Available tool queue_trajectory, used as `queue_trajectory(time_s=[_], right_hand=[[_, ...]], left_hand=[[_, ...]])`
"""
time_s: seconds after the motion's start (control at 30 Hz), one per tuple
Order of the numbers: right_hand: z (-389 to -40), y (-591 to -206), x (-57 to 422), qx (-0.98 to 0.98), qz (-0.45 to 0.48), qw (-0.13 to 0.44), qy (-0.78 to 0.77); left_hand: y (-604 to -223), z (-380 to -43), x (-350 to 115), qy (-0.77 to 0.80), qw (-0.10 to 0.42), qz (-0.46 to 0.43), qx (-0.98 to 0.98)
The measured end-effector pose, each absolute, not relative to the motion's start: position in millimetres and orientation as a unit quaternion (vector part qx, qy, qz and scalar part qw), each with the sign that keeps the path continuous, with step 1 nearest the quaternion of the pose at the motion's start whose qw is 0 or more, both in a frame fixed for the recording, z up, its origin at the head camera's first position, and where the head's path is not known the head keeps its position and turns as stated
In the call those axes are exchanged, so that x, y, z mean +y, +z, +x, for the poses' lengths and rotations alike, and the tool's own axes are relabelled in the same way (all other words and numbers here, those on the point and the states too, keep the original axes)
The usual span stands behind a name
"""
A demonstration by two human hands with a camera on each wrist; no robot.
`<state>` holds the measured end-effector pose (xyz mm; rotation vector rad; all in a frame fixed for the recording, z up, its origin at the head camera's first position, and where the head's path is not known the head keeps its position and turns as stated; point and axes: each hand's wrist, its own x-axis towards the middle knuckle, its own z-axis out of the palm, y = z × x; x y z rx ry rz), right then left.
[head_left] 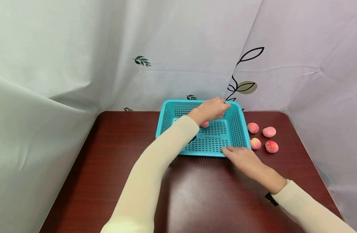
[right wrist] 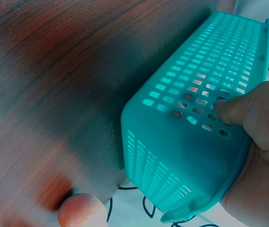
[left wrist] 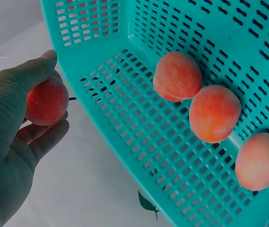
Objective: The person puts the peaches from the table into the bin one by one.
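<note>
A turquoise perforated basket (head_left: 201, 154) stands on the dark red-brown table. Over its far right part, my left hand (head_left: 211, 109) holds a peach (left wrist: 48, 100) between thumb and fingers, beside the basket's rim in the left wrist view. Three peaches lie inside the basket, among them a rounded orange-red peach (left wrist: 215, 113); in the head view my left arm hides most of them. At the near right corner, my right hand (head_left: 243, 159) grips the basket's rim, the thumb (right wrist: 231, 111) pressed against the outer wall in the right wrist view.
Several loose peaches lie on the table just right of the basket, including a red one (head_left: 271, 146) and a pale pink one (head_left: 269, 131). A white curtain (head_left: 181, 42) with leaf prints hangs behind the table's far edge and along its sides.
</note>
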<state>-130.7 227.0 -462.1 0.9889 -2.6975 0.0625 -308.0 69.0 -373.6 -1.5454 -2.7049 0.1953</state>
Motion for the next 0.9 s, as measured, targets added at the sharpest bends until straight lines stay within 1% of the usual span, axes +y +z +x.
queue_trajectory(time_s=[0.17,0.37,0.67,0.9], right_hand=[[-131,-462,228,-0.932,0.337,0.132,0.02],[-131,-462,226,-0.931,0.341,0.128,0.022],[-131,-461,224,-0.933,0.338,0.125,0.019],[-129,-460,223,-0.933,0.337,0.127,0.019]], left_hand=[[-385,-314,81,0.038,-0.035,-0.495,-0.867],[-405,-320,90,0.033,-0.079,-0.468,-0.88],[-425,-328,97,0.041,-0.109,-0.432,-0.894],[-432,-328,101,0.061,-0.114,-0.425,-0.896]])
